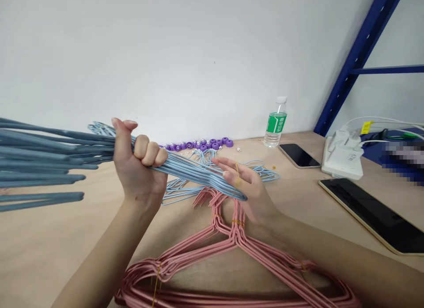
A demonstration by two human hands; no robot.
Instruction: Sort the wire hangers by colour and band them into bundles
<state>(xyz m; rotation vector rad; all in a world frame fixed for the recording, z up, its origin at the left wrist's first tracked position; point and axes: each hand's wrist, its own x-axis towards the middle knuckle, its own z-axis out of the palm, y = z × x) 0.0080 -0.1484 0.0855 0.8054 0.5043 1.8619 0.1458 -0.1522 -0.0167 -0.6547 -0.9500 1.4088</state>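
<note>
My left hand (141,166) is closed in a fist around a bundle of blue wire hangers (192,170), raised above the table. One end of the bundle fans out to the left edge of view. Its narrow right end reaches my right hand (248,188), whose fingers are stretched out beside it; whether they touch is unclear. A thin yellow rubber band (237,173) loops around fingers of that hand. Below lies a stack of pink wire hangers (236,239), hooks pointing away, tied with yellow bands. More blue wire hangers (182,191) lie behind them.
Several purple round pieces (203,146) and small white ones line the wall. To the right stand a water bottle (275,124) and a white charging block (342,155) with cables. Two phones, a smaller one (300,155) and a larger one (374,215), lie near a blue metal frame (351,62).
</note>
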